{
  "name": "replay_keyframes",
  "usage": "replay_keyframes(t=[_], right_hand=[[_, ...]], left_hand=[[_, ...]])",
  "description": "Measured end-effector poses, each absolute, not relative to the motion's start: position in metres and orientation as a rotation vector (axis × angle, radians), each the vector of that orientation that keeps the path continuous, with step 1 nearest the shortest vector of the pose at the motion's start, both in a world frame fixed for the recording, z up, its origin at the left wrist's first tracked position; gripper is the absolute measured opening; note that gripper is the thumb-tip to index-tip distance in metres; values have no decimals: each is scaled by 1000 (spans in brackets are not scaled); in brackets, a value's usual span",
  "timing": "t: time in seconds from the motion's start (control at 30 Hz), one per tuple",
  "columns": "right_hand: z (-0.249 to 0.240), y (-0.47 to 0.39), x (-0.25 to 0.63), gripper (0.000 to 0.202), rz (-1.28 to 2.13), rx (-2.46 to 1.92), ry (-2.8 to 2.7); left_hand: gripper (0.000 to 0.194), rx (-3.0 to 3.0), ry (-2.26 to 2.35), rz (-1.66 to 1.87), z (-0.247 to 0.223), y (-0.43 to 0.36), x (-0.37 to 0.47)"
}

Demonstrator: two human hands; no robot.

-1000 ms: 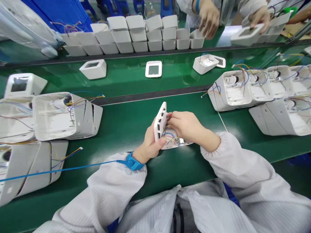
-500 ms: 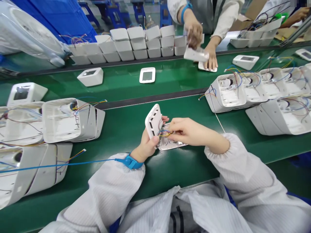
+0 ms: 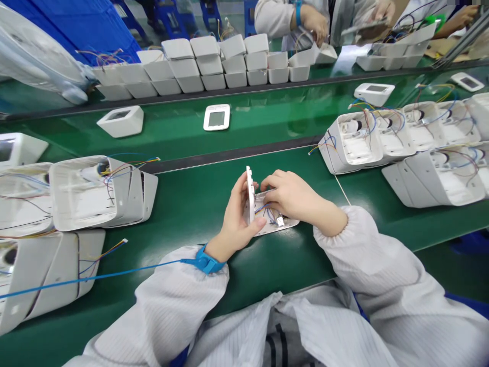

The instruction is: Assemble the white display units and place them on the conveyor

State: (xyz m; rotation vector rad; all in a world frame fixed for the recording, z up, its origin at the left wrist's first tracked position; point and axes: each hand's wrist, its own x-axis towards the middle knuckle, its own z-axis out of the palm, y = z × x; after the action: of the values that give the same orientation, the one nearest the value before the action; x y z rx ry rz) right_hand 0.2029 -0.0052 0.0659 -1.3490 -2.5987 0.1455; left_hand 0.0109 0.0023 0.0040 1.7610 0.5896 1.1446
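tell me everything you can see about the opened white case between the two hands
The opened white case looks like plastic and shows two parts: a panel standing nearly upright, seen almost edge-on with a notched edge, and a flatter, rounded-corner shell that appears to rest on the green table. Thin wires, some blue, lie inside. The left hand holds the panel; the right hand reaches over the shell, hiding part of it.

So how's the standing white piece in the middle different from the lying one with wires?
The standing piece is upright; the lying piece is nearly flat. The left grip holds the standing piece; the right grip is over the lying piece. The standing piece shows nearly edge-on; wires show over the lying piece. Both are white.
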Motion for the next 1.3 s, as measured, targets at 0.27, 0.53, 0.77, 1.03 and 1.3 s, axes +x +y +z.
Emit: replay_keyframes(t=[0.27,0.53,0.77,1.03,1.3], right_hand=[[68,-4,205,15,519,-1603,-2372],[57,19,230,21,1276,-1360,-1353],[48,6,190,34,1094,-1327,-1414],[53,-1,198,49,781,-1591,-1559],[53,-5,193,40,662,-1387,-1604]], left_hand=[[96,2431,712,756,36,6,7],[110,2592,794,316,39,7,12],[98,2571,940,446,32,-6,19],[76,2444,897,915,34,2,11],[39,1991,1079,840,39,13,-2]])
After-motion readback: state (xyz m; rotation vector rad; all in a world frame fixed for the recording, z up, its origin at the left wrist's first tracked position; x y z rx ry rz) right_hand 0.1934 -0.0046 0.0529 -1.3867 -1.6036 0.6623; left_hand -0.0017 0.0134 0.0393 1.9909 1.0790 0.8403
